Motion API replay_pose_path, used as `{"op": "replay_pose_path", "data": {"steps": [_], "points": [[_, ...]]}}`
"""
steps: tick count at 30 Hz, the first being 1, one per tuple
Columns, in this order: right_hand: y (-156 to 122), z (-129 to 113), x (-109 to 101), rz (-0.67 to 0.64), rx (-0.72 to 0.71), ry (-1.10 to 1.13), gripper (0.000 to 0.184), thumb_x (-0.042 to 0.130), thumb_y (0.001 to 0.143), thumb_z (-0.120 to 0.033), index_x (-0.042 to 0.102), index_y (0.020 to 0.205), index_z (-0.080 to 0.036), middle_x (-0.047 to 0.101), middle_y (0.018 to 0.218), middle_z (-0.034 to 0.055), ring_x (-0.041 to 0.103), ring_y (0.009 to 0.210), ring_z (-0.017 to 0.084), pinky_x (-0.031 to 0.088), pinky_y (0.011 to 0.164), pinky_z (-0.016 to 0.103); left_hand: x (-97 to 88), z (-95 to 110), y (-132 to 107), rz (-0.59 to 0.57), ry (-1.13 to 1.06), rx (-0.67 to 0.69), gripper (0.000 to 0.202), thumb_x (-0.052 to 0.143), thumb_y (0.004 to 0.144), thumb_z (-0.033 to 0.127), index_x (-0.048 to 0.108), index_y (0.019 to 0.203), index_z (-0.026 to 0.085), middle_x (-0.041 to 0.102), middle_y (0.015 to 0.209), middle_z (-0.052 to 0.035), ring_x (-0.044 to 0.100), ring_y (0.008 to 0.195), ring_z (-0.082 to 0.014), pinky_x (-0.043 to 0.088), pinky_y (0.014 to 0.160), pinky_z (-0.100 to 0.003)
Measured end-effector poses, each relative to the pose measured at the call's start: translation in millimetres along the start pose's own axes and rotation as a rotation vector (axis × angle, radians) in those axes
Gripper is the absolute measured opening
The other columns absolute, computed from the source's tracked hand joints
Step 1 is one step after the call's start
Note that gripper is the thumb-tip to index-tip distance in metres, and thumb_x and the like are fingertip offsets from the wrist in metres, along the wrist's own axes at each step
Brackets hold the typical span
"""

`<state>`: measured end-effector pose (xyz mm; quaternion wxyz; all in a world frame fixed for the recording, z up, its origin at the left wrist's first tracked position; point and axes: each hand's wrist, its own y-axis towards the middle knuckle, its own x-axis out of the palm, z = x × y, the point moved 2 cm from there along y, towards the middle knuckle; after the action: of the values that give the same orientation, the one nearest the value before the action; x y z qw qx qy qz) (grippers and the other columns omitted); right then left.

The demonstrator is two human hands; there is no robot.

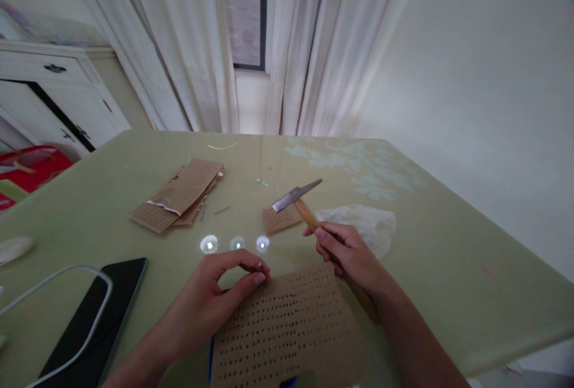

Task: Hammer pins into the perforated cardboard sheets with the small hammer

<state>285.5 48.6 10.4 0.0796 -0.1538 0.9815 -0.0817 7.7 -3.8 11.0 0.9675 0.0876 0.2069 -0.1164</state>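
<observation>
Over the near part of the tabletop, the hammer slants in the right hand, whose grip is closed round the wooden handle. That handle's long axis runs from beside the right forearm away toward the window and the person's left; the steel head sits crosswise, blunt end leftward and nearer the person, thin end rightward and away. The left hand pinches a small nail between thumb and forefinger at the far left corner of a hole-punched cardboard sheet; the nail's head points up, its tip hidden from me. Beyond the hammer head lies a small cardboard piece, with crumpled plastic near the right hand. Farther left rests a cardboard stack, loose nails beside it.
</observation>
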Motion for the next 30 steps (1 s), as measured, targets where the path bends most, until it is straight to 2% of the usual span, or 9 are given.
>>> {"op": "replay_pose_path", "data": {"steps": [4, 15, 22, 24, 26, 29, 30], "points": [[0, -2, 1, 0.003, 0.010, -0.009, 0.052, 0.064, 0.100, -0.066, 0.074, 0.112, -0.016, 0.044, 0.066, -0.0075, 0.033, 0.045, 0.005, 0.027, 0.039, 0.017, 0.2, 2, 0, 0.028, 0.038, 0.004, 0.016, 0.072, 0.098, 0.040, 0.083, 0.094, 0.028, 0.086, 0.094, 0.0010, 0.078, 0.090, -0.0188, 0.060, 0.088, -0.028], [-2, -4, 1, 0.001, 0.012, -0.072, 0.052, 0.063, 0.100, -0.066, 0.076, 0.113, -0.017, 0.044, 0.067, -0.0064, 0.034, 0.046, 0.007, 0.031, 0.038, 0.019, -1.1, 10, 1, 0.022, 0.053, 0.089, 0.013, 0.071, 0.099, 0.031, 0.083, 0.093, 0.030, 0.086, 0.092, 0.0039, 0.080, 0.086, -0.0151, 0.060, 0.082, -0.022], [-3, -3, -5, -0.023, -0.029, -0.063, 0.053, 0.061, 0.102, -0.065, 0.074, 0.116, -0.016, 0.042, 0.066, -0.0074, 0.032, 0.045, 0.007, 0.027, 0.040, 0.020, -1.0, 14, -1, 0.000, 0.168, 0.256, 0.014, 0.068, 0.102, 0.023, 0.080, 0.097, 0.029, 0.084, 0.093, 0.0043, 0.077, 0.086, -0.0127, 0.057, 0.082, -0.020], [-11, -13, -13, -0.050, -0.048, -0.102, 0.052, 0.059, 0.104, -0.063, 0.073, 0.118, -0.015, 0.041, 0.065, -0.0078, 0.033, 0.046, 0.008, 0.026, 0.041, 0.021, -1.0, 17, -1, -0.008, 0.209, 0.305, 0.014, 0.067, 0.102, 0.022, 0.079, 0.098, 0.028, 0.083, 0.093, 0.0043, 0.077, 0.086, -0.0125, 0.056, 0.081, -0.021], [-24, -32, -21, -0.117, -0.075, -0.232, 0.047, 0.057, 0.108, -0.060, 0.073, 0.114, -0.016, 0.041, 0.063, -0.0074, 0.037, 0.048, 0.009, 0.028, 0.043, 0.022, -0.9, 20, 0, -0.007, 0.231, 0.343, 0.014, 0.066, 0.102, 0.021, 0.078, 0.098, 0.027, 0.083, 0.092, 0.0041, 0.076, 0.085, -0.0126, 0.055, 0.081, -0.021], [-48, -68, -24, -0.292, -0.188, -0.542, 0.046, 0.051, 0.112, -0.055, 0.070, 0.092, -0.018, 0.049, 0.065, -0.0042, 0.047, 0.055, 0.011, 0.034, 0.052, 0.024, -0.5, 21, 2, -0.020, 0.236, 0.354, 0.015, 0.065, 0.103, 0.021, 0.077, 0.100, 0.027, 0.083, 0.094, 0.0032, 0.076, 0.086, -0.0136, 0.055, 0.081, -0.023], [-56, -79, -23, -0.311, -0.227, -0.630, 0.046, 0.052, 0.113, -0.053, 0.066, 0.085, -0.019, 0.050, 0.066, -0.0038, 0.049, 0.058, 0.011, 0.035, 0.055, 0.024, -0.4, 21, 2, -0.027, 0.236, 0.346, 0.015, 0.064, 0.104, 0.021, 0.078, 0.100, 0.027, 0.084, 0.095, 0.0028, 0.076, 0.087, -0.0142, 0.055, 0.081, -0.023]]}}
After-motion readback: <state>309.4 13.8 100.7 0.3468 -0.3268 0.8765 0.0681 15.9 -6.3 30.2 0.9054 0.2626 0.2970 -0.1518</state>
